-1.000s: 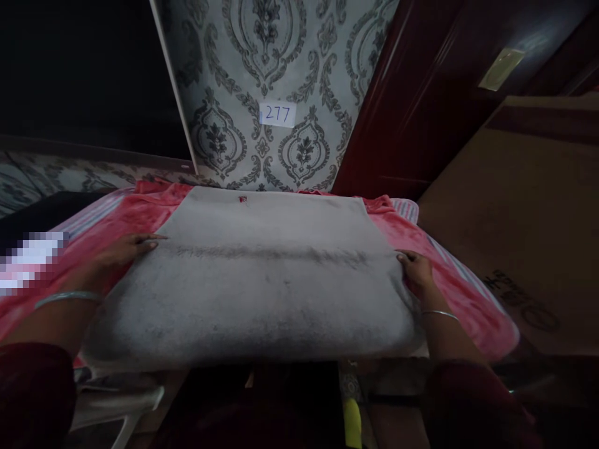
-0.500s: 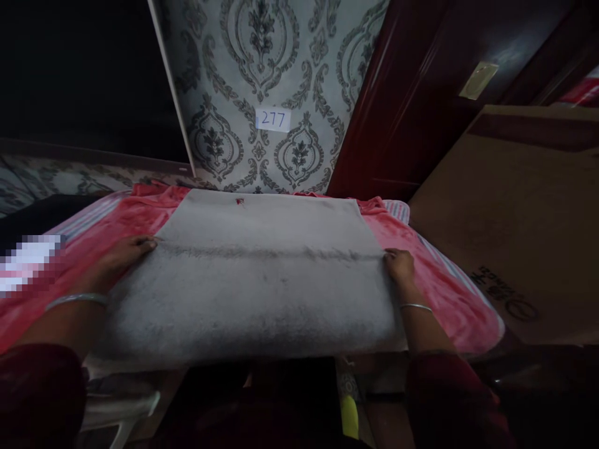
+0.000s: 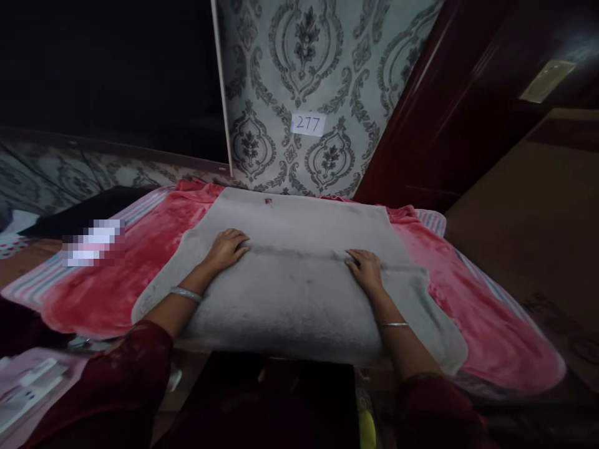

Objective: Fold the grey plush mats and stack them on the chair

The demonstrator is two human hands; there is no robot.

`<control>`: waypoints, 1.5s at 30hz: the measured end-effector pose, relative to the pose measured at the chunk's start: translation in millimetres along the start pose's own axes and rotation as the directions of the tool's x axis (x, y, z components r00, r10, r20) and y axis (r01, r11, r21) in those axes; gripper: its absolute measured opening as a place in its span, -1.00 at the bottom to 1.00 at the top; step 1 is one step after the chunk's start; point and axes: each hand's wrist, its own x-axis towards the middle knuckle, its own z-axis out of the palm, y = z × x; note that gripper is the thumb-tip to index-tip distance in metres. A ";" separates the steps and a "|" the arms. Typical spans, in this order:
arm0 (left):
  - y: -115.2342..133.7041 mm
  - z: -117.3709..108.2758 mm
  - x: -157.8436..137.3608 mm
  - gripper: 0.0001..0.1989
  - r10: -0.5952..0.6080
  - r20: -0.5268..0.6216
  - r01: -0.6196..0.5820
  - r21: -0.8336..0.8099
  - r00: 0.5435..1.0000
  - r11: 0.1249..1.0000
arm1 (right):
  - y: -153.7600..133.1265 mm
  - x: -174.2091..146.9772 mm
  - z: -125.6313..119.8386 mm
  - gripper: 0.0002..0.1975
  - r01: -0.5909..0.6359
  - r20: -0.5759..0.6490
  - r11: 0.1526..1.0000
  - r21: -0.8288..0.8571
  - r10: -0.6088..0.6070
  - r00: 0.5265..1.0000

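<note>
A light grey soft cloth (image 3: 281, 293) lies spread across the surface, with a small red mark near its far edge and a dark crease running across its middle. My left hand (image 3: 228, 248) rests on the cloth at the left part of the crease, its thumb apart from its fingers. Farther right along the same crease, my right hand (image 3: 366, 269) touches the cloth with thumb and fingers apart. Both side edges of the cloth lie loose outside my hands, and its near edge drops over the front.
Beneath the cloth lies a red-pink plush blanket (image 3: 154, 249) over a striped cover (image 3: 28, 284). A large dark screen (image 3: 112, 75) stands at the back left. A cardboard box (image 3: 519, 231) is on the right. A paper (image 3: 308, 123) marked 277 sticks to the patterned wall.
Both hands have left the cloth's side edges and moved inward along the crease. The side edges now spread outward. The view has shifted left.
</note>
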 end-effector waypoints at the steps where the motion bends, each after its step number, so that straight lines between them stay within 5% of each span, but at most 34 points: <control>1: -1.9 1.7 -1.9 -0.66 -0.003 0.001 0.003 0.008 1.000 1.000 | 0.7 -2.9 0.4 -0.66 -0.004 -0.017 1.000 -0.008 0.004 1.000; 17: -13.3 5.2 10.3 -0.77 0.014 -0.066 -0.016 -0.030 0.998 0.999 | -4.5 7.2 -5.2 -0.71 -0.013 -0.028 0.998 -0.059 0.011 1.000; 23: -14.7 2.8 10.3 -0.78 0.031 -0.006 -0.031 -0.011 0.999 0.999 | -11.1 1.8 -7.5 -0.67 -0.041 -0.049 0.999 -0.035 0.039 0.998; 30: -7.0 7.9 10.6 -0.74 0.107 -0.008 -0.107 -0.024 0.994 0.994 | -45.6 11.8 -4.7 -0.66 0.093 0.037 0.994 -0.051 -0.091 0.995; 38: -4.8 13.4 14.9 -0.76 0.062 0.027 -0.063 0.030 0.998 0.998 | -72.7 17.9 21.8 -0.73 0.088 0.106 0.993 -0.073 -0.080 0.991; 45: -35.8 -13.6 -10.6 -0.77 -0.102 0.041 0.097 0.121 0.994 0.988 | -61.4 9.2 28.6 -0.72 0.121 0.015 0.993 0.004 -0.121 0.993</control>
